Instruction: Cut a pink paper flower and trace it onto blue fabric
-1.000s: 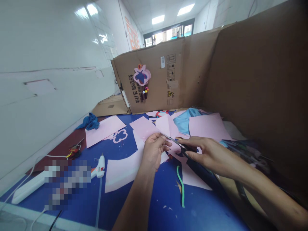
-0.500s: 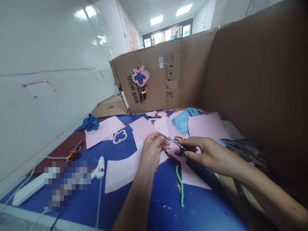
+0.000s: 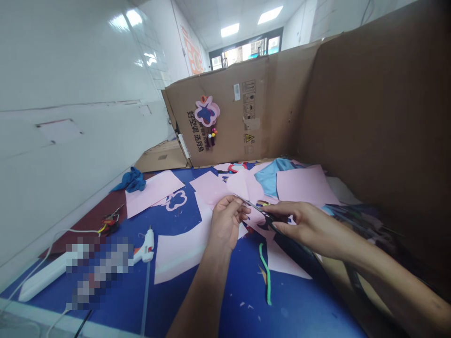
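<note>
The left hand (image 3: 225, 223) and the right hand (image 3: 310, 227) are apart, though only just: the fingers of each come close together over the middle of the worktop. The right hand is closed around the handles of a pair of dark scissors (image 3: 262, 215), and the handles themselves are mostly hidden by the fingers. The long axis of the scissors runs on a shallow diagonal, with the narrow blades pointing up and to the left, away from the right hand. Their tips end just above the left hand's curled fingers. (The blades are too thin here to tell whether they are open or closed.) The left hand is curled on the edge of a pink paper sheet (image 3: 211, 190), which appears pinched between its fingers and thumb.

More pink sheets lie overlapping across the blue-covered worktop (image 3: 176, 305), along with a blue-green fabric piece (image 3: 269, 177) and a pink flower-shaped cutout outline (image 3: 175, 200). A green pipe cleaner (image 3: 263, 267) lies below the hands. To the left are a white hot glue gun (image 3: 146, 249), a crumpled blue cloth (image 3: 131, 180) and a white power strip (image 3: 42, 281). A cardboard wall (image 3: 225, 112) stands behind it all, with a pink and blue foam flower (image 3: 206, 111) hanging on it.
</note>
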`<state>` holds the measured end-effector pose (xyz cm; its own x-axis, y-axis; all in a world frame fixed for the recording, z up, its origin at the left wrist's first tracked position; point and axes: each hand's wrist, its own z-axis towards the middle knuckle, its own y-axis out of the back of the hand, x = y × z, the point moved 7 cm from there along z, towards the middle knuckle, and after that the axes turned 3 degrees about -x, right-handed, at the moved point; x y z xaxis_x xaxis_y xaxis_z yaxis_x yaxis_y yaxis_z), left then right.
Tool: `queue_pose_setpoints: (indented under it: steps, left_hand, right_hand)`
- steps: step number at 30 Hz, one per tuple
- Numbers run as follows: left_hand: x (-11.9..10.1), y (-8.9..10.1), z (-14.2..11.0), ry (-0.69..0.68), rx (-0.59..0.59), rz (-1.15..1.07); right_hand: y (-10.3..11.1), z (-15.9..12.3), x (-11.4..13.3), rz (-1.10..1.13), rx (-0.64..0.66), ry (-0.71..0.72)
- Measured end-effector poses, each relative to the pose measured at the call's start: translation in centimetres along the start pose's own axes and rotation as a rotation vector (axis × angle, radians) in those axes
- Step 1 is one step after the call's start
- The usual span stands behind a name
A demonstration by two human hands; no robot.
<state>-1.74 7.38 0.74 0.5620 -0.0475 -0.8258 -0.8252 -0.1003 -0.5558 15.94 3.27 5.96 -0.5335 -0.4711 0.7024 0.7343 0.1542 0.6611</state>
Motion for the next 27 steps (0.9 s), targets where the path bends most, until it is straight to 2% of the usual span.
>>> queue_pose_setpoints:
  steps: [8,14,27]
  left_hand:
    - [-0.53,0.12,0.05,0.027,0.071,0.118]
    - [-0.49,0.23,0.16,-0.006,0.044,0.097]
    - [-0.21,-0.11,-0.03,-0.028,0.018,0.058]
  right_hand:
    - [0.23,-0.21,-0.54,-0.033,0.018,-0.025]
    - [0.22,-0.23,-0.51,-0.095,-0.005,-0.017]
    - [0.37,-0.24,-0.42,-0.068,-0.037,-0.014]
